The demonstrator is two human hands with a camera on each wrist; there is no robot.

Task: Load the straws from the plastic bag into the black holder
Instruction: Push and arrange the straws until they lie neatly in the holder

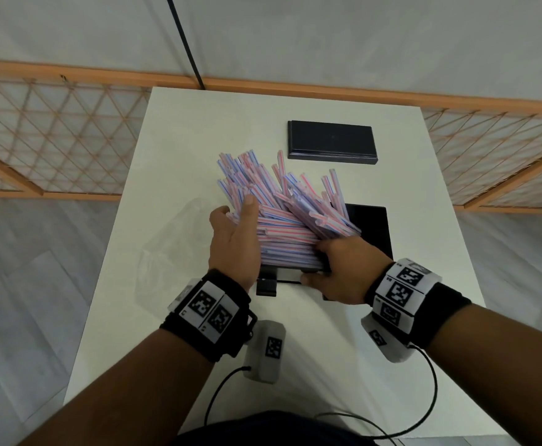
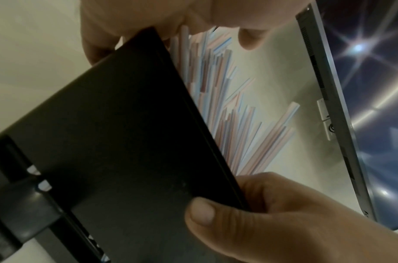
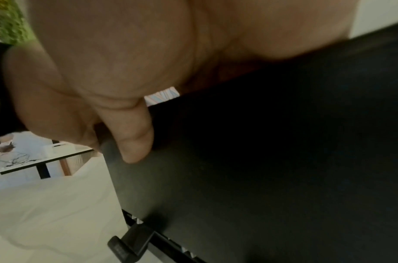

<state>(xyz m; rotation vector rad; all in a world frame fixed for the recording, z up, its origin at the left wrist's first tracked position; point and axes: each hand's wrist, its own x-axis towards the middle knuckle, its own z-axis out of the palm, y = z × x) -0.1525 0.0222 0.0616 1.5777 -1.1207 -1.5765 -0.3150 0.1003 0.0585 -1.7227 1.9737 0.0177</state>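
Note:
A big fanned bundle of pink- and blue-striped straws lies across the open black holder, its far ends sticking up and back. My left hand grips the bundle's left side, thumb on top; its other fingers are hidden. My right hand grips the holder's near wall, thumb on the outside. In the left wrist view the straws spread past the holder's wall, and the right thumb presses that wall. In the right wrist view the thumb lies on the holder.
The holder's black lid lies flat at the back of the white table. A crumpled clear plastic bag lies left of the holder. A wooden lattice fence runs behind the table. Cables hang at the near edge.

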